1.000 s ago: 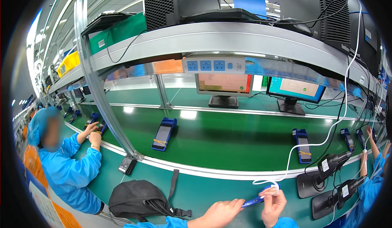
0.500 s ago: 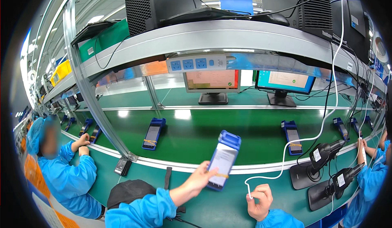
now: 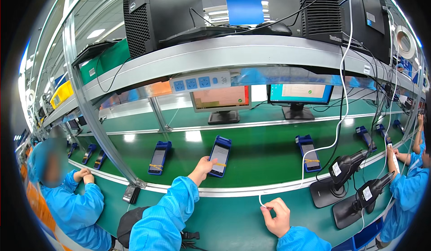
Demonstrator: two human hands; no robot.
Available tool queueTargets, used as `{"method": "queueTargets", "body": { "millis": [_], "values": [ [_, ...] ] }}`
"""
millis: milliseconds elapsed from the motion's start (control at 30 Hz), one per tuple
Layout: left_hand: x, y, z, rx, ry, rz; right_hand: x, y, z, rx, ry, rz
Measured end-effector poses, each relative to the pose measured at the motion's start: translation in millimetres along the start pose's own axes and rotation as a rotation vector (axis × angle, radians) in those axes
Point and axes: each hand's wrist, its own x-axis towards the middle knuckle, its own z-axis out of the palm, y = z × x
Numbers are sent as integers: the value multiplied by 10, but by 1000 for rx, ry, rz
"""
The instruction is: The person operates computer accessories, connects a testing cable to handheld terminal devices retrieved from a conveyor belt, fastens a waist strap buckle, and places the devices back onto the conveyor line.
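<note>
On the green conveyor belt [image 3: 265,163], apparently flat, sat a blue handheld terminal [image 3: 221,156] with pale-grey screen [image 3: 220,153] and yellow band [image 3: 220,164]. The right hand [image 3: 277,217], half-closed, pinched a white cable [image 3: 347,105]; the left hand [image 3: 204,168] gripped the terminal's left edge.

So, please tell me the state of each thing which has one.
Held blue device: screen up, yellow band across it
Left hand: gripping the device's left edge
Right hand: pinching the white cable
White cable: not plugged into that device
Left monitor: on
Right monitor: on
Black scanners: resting on stands
</note>
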Motion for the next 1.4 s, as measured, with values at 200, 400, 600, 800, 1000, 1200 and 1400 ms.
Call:
{"method": "queueTargets", "body": {
  "millis": [200,400,600,800,1000,1200,1400],
  "values": [
    [85,-21,-99,134,50,54,18,0,11,-5,-14,26],
    [-69,159,-188,351,42,234,13,20,16,-27,-129,72],
    [-1582,842,-149,898,-201,763,-4,91,20,-80,-230,123],
    [-3187,1225,-424,991,-907,750,30,55,12,-87,-291,176],
    [-4080,756,-909,826,-1275,357,18,-323,-241,-86,-567,368],
    [-4346,493,-1621,818,-902,266,-134,-987,-539,40,-1369,532],
    [-4483,423,-2005,1219,-68,398,-330,-1404,-277,219,-1684,412]
  ]
}}
